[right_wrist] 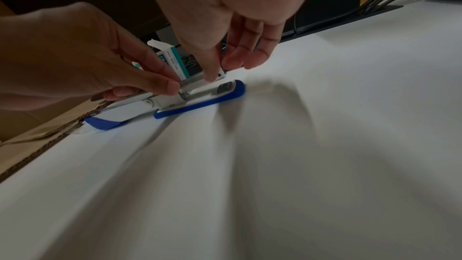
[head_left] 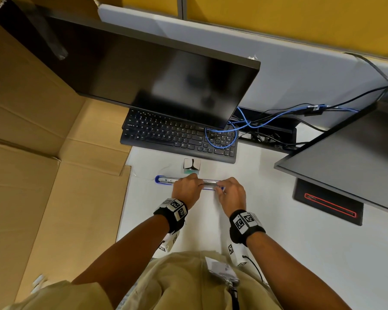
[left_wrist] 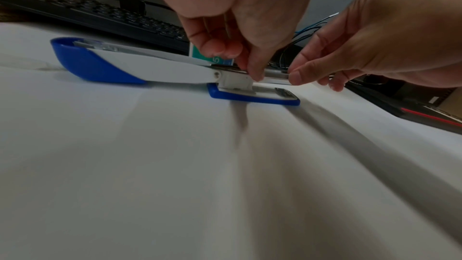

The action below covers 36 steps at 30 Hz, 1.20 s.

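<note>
Nearest to the camera, two forearms reach over the white worktop point(head_left: 278, 242). The left grip point(head_left: 186, 190) and the right grip point(head_left: 231, 195) meet side by side on a stapler point(left_wrist: 150, 66), which lies on the worktop just in front of the person. Its blue and white cover is folded fully back to the left and lies flat, so the metal rail point(left_wrist: 275, 75) for the staples is bare above the blue base point(left_wrist: 252, 97).

The left grip is clenched lightly on the rail near the hinge, with the thumb in front and the fingers behind. The right grip pinches the front end of the same rail between thumb and forefinger, and its other fingers are loose. Whether a strip of staples is between the fingers, I cannot tell, because the fingers cover this place.

Just behind the stapler stands a small staple box point(head_left: 191, 164) with its flap open. Farther back is a black keyboard point(head_left: 177, 137) with a blue cable point(head_left: 220, 145) looped over its right end, then a dark monitor point(head_left: 155, 74). Cardboard point(head_left: 43, 175) lies at the left.

I judge the work to be refilling, and about half done: the stapler is open and the box is open. What is left, it seems, is to seat the staples in the rail, fold the cover back and press it closed.
</note>
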Tool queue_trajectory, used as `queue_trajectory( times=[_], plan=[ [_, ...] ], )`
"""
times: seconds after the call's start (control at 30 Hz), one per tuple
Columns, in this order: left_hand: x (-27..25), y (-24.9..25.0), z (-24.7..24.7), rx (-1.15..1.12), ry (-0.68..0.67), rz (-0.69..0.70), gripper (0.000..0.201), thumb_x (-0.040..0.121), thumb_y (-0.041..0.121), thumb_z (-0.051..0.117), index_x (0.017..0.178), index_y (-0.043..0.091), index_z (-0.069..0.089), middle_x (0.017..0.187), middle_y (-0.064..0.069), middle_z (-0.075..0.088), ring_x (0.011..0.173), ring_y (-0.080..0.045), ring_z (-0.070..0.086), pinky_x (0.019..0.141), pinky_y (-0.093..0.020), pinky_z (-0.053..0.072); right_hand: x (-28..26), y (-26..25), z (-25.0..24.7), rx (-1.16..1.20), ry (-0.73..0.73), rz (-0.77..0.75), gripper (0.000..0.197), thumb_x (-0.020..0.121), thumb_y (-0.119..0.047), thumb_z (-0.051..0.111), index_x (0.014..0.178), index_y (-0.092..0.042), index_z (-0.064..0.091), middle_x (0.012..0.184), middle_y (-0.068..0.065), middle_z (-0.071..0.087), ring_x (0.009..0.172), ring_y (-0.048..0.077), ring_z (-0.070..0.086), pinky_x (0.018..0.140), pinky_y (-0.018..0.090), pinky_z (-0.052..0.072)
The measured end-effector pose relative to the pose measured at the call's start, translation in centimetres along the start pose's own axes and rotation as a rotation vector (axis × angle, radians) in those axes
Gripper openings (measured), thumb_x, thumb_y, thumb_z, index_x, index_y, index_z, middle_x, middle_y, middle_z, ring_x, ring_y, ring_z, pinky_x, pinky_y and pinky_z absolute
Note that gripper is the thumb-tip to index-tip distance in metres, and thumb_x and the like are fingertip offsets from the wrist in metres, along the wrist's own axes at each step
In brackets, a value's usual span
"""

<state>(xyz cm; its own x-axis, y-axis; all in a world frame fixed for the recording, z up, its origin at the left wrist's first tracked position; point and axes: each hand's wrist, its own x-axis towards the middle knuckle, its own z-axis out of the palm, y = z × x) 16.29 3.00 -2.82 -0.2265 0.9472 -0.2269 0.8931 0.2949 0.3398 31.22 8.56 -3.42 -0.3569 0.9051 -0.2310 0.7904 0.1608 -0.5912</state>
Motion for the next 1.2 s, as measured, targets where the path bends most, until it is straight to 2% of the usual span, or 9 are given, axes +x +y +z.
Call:
queue_trajectory(
  times=[0.13,0.27,0.37,0.53,0.63,0.8,0.93,1.03,1.2],
  plan=[
    [-0.3,-0.1,-0.1,0.049,-0.030,0.024,0.011,0.086,0.022,0.066,0.077,0.019,0.072,0.073,0.000,0.065,0.051,-0.019,0.061,0.044,-0.024,0.047,0.1,-0.2,0.0,-0.023,-0.015,0.018,0.011,0.085,-0.017,0.068,0.095,-0.013,0.071,0.094,0.004,0.062,0.072,0.019,0.057,0.068,0.023,0.042],
    [0.0,-0.5,0.0,-0.022,-0.002,-0.009,0.016,0.090,0.029,0.058,0.091,0.019,0.071,0.088,0.000,0.066,0.063,-0.022,0.064,0.055,-0.031,0.054,0.1,-0.4,-0.2,-0.045,-0.011,0.015,0.006,0.086,-0.018,0.066,0.091,-0.016,0.070,0.092,0.004,0.062,0.074,0.024,0.060,0.067,0.030,0.050],
    [0.0,-0.2,-0.2,-0.061,-0.001,-0.054,0.023,0.090,0.038,0.058,0.098,0.021,0.071,0.094,0.001,0.065,0.071,-0.020,0.065,0.062,-0.030,0.052,0.1,-0.6,-0.4,-0.040,0.006,0.015,0.004,0.086,-0.019,0.066,0.088,-0.016,0.069,0.092,0.004,0.062,0.073,0.025,0.059,0.069,0.035,0.053],
    [-0.3,0.1,-0.3,-0.153,0.011,-0.181,0.031,0.084,0.046,0.063,0.095,0.020,0.074,0.091,0.000,0.068,0.076,-0.020,0.065,0.067,-0.033,0.055,-0.3,-0.7,-0.2,-0.072,0.006,0.043,0.013,0.087,-0.030,0.064,0.086,-0.018,0.067,0.094,0.001,0.060,0.074,0.023,0.060,0.068,0.033,0.051],
    [-0.4,0.4,-0.4,-0.262,-0.001,-0.260,0.022,0.083,0.039,0.065,0.090,0.021,0.076,0.083,-0.001,0.070,0.073,-0.021,0.066,0.067,-0.034,0.058,-0.4,-0.9,0.0,-0.083,-0.012,0.057,0.016,0.088,-0.031,0.061,0.091,-0.017,0.069,0.095,0.001,0.059,0.076,0.024,0.060,0.068,0.032,0.051],
    [0.3,0.1,-0.7,-0.515,-0.018,-0.417,0.020,0.083,0.020,0.061,0.072,0.017,0.077,0.066,-0.003,0.072,0.063,-0.023,0.066,0.059,-0.032,0.060,0.0,-1.4,0.4,0.175,0.058,0.203,0.004,0.083,-0.016,0.070,0.083,-0.016,0.074,0.087,0.007,0.068,0.076,0.022,0.062,0.074,0.033,0.054],
    [0.6,0.0,-0.8,-0.632,-0.041,-0.476,0.014,0.080,0.023,0.069,0.078,0.014,0.080,0.074,-0.009,0.076,0.071,-0.026,0.070,0.070,-0.034,0.061,0.4,-1.1,0.7,0.318,0.077,0.300,0.013,0.078,-0.007,0.066,0.077,-0.014,0.077,0.084,0.007,0.075,0.075,0.020,0.065,0.079,0.027,0.053],
    [0.6,0.0,-0.6,-0.711,-0.030,-0.504,0.012,0.077,0.023,0.074,0.081,0.013,0.080,0.078,-0.010,0.077,0.076,-0.025,0.070,0.076,-0.033,0.059,0.4,-1.3,0.5,0.438,0.082,0.375,0.015,0.079,-0.004,0.065,0.078,-0.010,0.078,0.081,0.005,0.074,0.074,0.015,0.063,0.077,0.019,0.047],
    [0.4,0.1,-0.4,-0.776,-0.015,-0.537,0.012,0.075,0.022,0.075,0.082,0.013,0.080,0.078,-0.010,0.077,0.079,-0.023,0.071,0.079,-0.031,0.058,0.5,-1.1,0.2,0.633,0.054,0.487,0.007,0.075,-0.010,0.076,0.074,-0.017,0.078,0.074,0.000,0.074,0.070,0.012,0.065,0.075,0.021,0.050]
  ],
)
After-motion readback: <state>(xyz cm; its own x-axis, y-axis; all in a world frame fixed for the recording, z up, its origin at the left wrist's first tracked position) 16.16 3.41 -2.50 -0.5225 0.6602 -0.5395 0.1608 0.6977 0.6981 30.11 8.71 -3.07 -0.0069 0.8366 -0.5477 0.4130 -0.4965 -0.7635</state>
